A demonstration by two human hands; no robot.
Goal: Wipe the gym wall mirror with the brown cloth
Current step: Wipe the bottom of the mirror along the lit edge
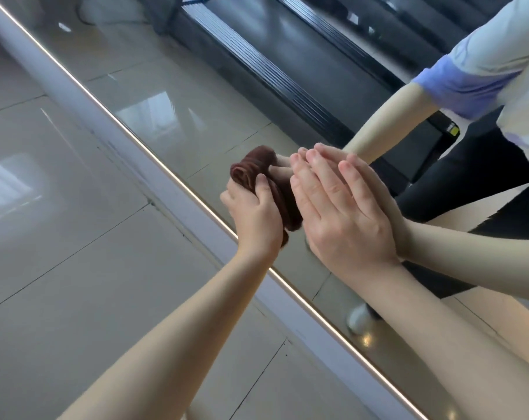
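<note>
The wall mirror point(214, 95) fills the upper right of the head view, its metal edge running diagonally from top left to bottom right. My left hand point(254, 213) grips a bunched brown cloth point(275, 189) and holds it against the glass just inside that edge. My right hand point(339, 207) lies flat on the mirror beside the cloth, fingers straight and together, meeting its own reflection.
The mirror's bright metal strip point(154, 156) and a pale baseboard point(75, 95) border grey floor tiles point(75, 237). In the glass I see a reflected treadmill point(287, 65), my reflected sleeve and torso point(484, 71), and a white shoe point(358, 319).
</note>
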